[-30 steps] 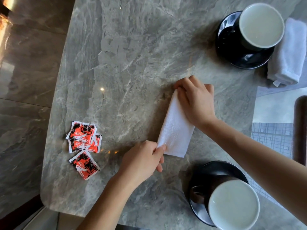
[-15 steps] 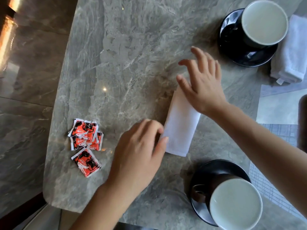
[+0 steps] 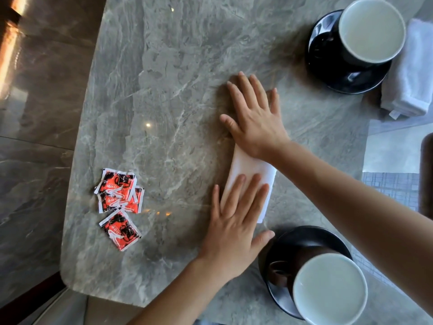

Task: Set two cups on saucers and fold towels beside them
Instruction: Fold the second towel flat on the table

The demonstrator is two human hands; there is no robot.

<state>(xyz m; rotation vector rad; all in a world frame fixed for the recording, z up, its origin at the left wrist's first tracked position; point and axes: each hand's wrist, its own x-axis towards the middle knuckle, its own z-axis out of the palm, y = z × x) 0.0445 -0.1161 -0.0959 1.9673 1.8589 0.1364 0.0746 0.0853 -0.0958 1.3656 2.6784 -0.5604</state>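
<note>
Head view: A folded white towel (image 3: 251, 171) lies flat on the grey marble desk (image 3: 164, 90), between two black saucers. The left hand (image 3: 234, 226) presses its near end, fingers (image 3: 236, 191) straight and slightly spread. The right hand (image 3: 255, 118) lies flat on its far end, fingers (image 3: 248, 90) straight and close together, thumb apart. The near cup (image 3: 330, 289) stands on the near saucer (image 3: 304, 233); the far cup (image 3: 372, 29) stands on the far saucer (image 3: 346, 83), with a second folded towel (image 3: 412, 73) touching that saucer. Red sachets (image 3: 119, 200) lie well to the left.
</note>
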